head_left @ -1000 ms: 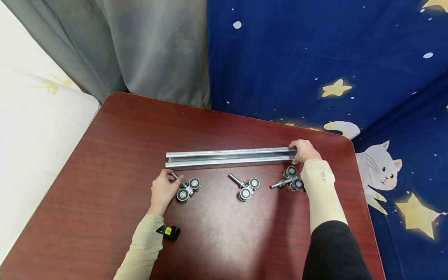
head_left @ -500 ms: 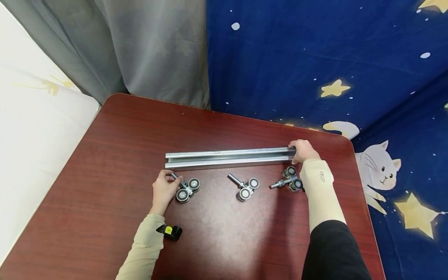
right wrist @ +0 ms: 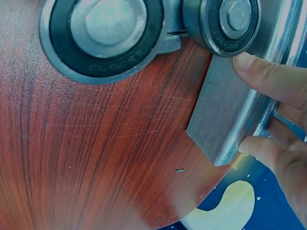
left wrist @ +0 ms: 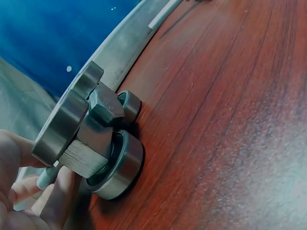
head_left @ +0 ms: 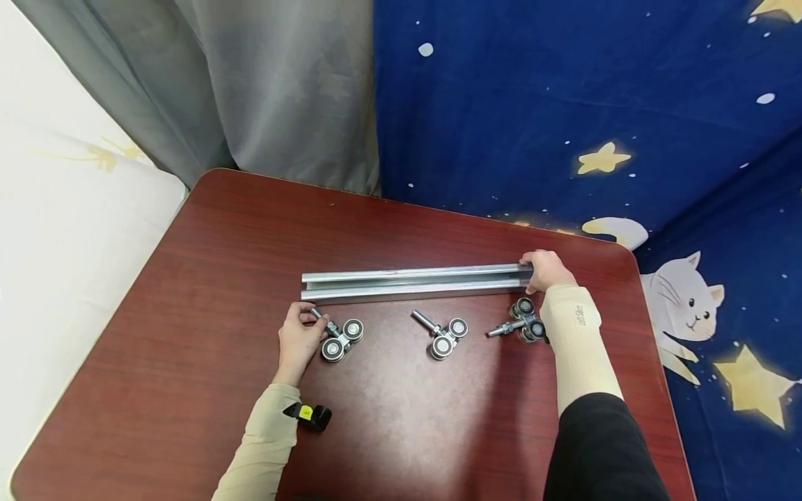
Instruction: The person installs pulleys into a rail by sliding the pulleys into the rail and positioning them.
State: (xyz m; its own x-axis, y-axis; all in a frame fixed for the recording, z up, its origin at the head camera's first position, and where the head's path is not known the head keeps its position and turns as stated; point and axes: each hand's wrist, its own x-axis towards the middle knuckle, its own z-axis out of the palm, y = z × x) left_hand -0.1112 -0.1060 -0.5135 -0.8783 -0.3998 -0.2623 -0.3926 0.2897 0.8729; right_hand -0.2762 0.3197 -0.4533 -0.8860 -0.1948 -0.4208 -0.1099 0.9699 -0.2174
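The left hand (head_left: pixel 299 341) pinches the threaded bolt of the leftmost roller trolley (head_left: pixel 342 339), whose wheels rest on the table. In the left wrist view the fingers are round the bolt (left wrist: pixel 47 176), behind the trolley's steel wheels (left wrist: pixel 115 167). A slotted metal rail (head_left: pixel 413 282) lies across the table behind the trolleys. At the rail's right end the right hand (head_left: pixel 546 270) grips it; the right wrist view shows thumb and fingers on the rail (right wrist: pixel 223 105). A second trolley (head_left: pixel 448 339) lies in the middle, a third (head_left: pixel 525 320) just in front of the right hand.
The reddish-brown table (head_left: pixel 188 299) has rounded back corners. A grey curtain (head_left: pixel 294 90) and a blue star-patterned curtain (head_left: pixel 501 104) hang behind it. White cloth (head_left: pixel 69 209) is at the left. A black device with a yellow label (head_left: pixel 313 415) is strapped at the left wrist.
The head view has shifted slightly, so everything appears a little further right. Both hands keep their hold, and neither the rail nor the trolleys have visibly moved on the table.
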